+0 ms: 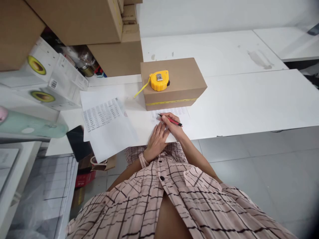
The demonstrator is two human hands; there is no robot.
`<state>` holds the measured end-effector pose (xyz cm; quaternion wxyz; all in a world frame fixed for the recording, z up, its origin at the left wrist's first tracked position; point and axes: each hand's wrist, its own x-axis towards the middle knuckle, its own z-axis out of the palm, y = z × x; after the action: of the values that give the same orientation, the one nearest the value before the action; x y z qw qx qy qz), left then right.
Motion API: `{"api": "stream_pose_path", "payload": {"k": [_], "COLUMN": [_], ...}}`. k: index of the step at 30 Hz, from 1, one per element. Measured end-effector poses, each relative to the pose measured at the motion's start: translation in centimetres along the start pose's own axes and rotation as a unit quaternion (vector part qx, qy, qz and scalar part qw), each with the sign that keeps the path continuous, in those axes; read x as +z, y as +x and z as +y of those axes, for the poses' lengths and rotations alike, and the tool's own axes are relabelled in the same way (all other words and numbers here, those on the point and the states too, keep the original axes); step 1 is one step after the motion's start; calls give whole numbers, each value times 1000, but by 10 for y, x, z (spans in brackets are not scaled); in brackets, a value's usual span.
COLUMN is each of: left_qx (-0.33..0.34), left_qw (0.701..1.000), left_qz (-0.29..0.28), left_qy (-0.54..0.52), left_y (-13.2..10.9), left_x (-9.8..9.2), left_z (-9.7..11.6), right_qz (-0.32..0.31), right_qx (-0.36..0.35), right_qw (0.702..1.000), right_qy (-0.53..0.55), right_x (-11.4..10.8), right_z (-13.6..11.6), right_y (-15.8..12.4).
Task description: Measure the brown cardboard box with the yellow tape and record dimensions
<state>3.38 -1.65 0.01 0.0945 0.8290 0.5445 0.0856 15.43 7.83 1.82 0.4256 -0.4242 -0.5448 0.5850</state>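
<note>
My right hand (pixel 173 124) is closed round a red and black pen (pixel 174 121), its tip at a printed sheet (pixel 183 113) near the table's front edge. Fingers stretched out, my left hand (pixel 157 139) lies flat beside it, at the sheet's lower left. Just beyond stands a brown cardboard box (pixel 184 74), which covers the far part of the sheet. A yellow tape measure (pixel 159 80) rests on top of the box. Its yellow blade sticks out to the left, and a yellow strip (pixel 171 102) with marks runs along the box's front side.
Printed papers (pixel 112 132) lie to the left, overhanging the table (pixel 249 99) edge. Beside them are a dark phone-like slab (pixel 78 142) and a green bottle (pixel 35 123). White boxes with avocado pictures (pixel 47 79) and large cartons (pixel 117 58) are stacked at the back left.
</note>
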Motion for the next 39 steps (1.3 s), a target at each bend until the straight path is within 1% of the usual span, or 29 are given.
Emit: {"api": "stream_pose_path", "payload": {"k": [3, 4, 8, 13, 20, 29, 39], "left_qx": [-5, -5, -3, 5, 7, 7, 4], "left_qw": [1000, 1000, 1000, 1000, 999, 999, 999], "left_qz": [3, 5, 15, 24, 30, 20, 24], "left_qy": [-6, -6, -6, 10, 29, 31, 30], "left_y": [0, 0, -1, -2, -2, -1, -2], "left_x": [5, 6, 5, 3, 8, 5, 7], "left_z": [-1, -1, -1, 0, -2, -1, -1], "right_qz": [60, 69, 59, 109, 98, 93, 100], "right_qx": [-26, -34, -43, -67, -77, -76, -79], "right_qw": [997, 996, 995, 987, 984, 981, 982], "right_qy": [-48, -54, -69, -101, -130, -153, -141], "right_x": [2, 2, 0, -1, 0, 0, 0], "right_z": [6, 7, 9, 13, 21, 24, 24], "right_y": [6, 8, 12, 13, 15, 16, 16]}}
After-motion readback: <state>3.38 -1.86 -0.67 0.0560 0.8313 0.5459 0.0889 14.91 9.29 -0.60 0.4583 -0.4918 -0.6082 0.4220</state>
